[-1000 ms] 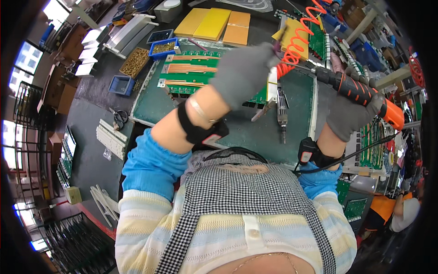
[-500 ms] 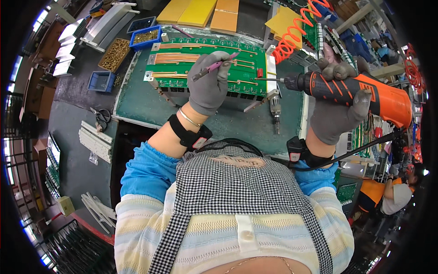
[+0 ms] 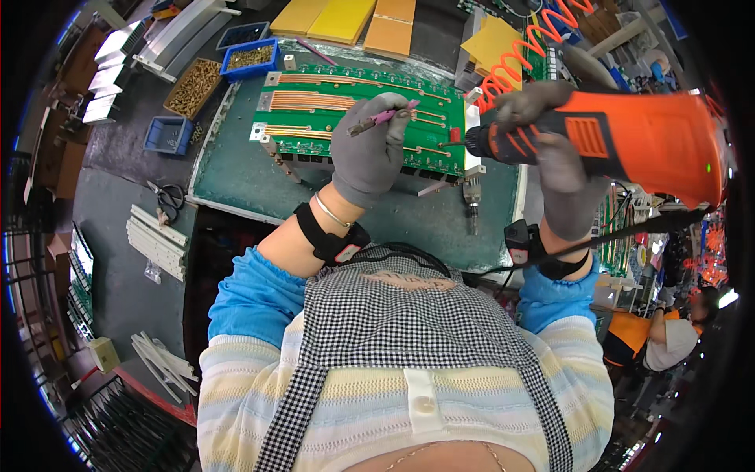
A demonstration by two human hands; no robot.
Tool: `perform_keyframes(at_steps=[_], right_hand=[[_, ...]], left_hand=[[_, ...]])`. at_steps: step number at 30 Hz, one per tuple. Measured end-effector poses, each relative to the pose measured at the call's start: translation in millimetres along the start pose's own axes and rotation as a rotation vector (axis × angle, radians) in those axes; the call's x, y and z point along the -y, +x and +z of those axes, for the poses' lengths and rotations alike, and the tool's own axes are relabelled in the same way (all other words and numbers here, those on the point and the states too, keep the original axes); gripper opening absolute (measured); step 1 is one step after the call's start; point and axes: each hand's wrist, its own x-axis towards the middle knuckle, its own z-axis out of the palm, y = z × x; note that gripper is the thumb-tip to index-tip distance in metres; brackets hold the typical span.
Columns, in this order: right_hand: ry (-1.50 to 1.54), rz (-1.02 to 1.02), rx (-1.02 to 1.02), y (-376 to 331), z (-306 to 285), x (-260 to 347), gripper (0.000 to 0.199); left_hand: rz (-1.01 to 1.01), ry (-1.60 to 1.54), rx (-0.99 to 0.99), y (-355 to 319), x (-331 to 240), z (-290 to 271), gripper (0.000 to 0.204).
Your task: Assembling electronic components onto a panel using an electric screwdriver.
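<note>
On the bench in front of me stands a green circuit board (image 3: pixel 436 130) with copper bars, raised on posts. My left hand (image 3: pixel 366 157), in a grey glove, is closed round a slim purple pen-like tool (image 3: pixel 384 117) just above the board's middle. My right hand (image 3: pixel 568 185), also gloved, grips an orange and black power screwdriver (image 3: pixel 664 141), held level with its bit pointing left. The bit's tip is over the board's right end near a small red part (image 3: pixel 454 134); whether it touches anything, I cannot tell. A second, grey driver tool (image 3: pixel 472 206) lies beside the board's right end.
A blue bin (image 3: pixel 250 60) and a cardboard box (image 3: pixel 193 88) of brass hardware stand at the far left, near another small blue bin (image 3: pixel 167 135). Scissors (image 3: pixel 167 201) and white strips (image 3: pixel 157 242) lie at left. An orange coiled hose (image 3: pixel 543 38) hangs at far right.
The orange power screwdriver has come closer to the camera and swung round, its body now larger in view. My left hand has shifted slightly right, still holding the purple tool.
</note>
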Motion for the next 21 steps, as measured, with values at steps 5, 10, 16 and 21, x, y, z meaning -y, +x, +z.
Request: perform_keyframes(at_steps=[5,10,16,21], right_hand=[[-0.113,0.117,0.225,41,11,-15,0.058],[0.112,0.102,0.281,52,7,-29,0.023],[-0.009,0.168,0.394,61,-16,-39,0.044],[0.287,0.2,0.496,62,-15,-45,0.032]], left_hand=[[-0.163,-0.03,0.048,1,0,-2,0.008],[-0.162,-0.046,0.039,1,3,-4,0.01],[-0.105,-0.052,0.065,2,2,-6,0.013],[-0.336,-0.326,0.008,7,-7,-16,0.019]])
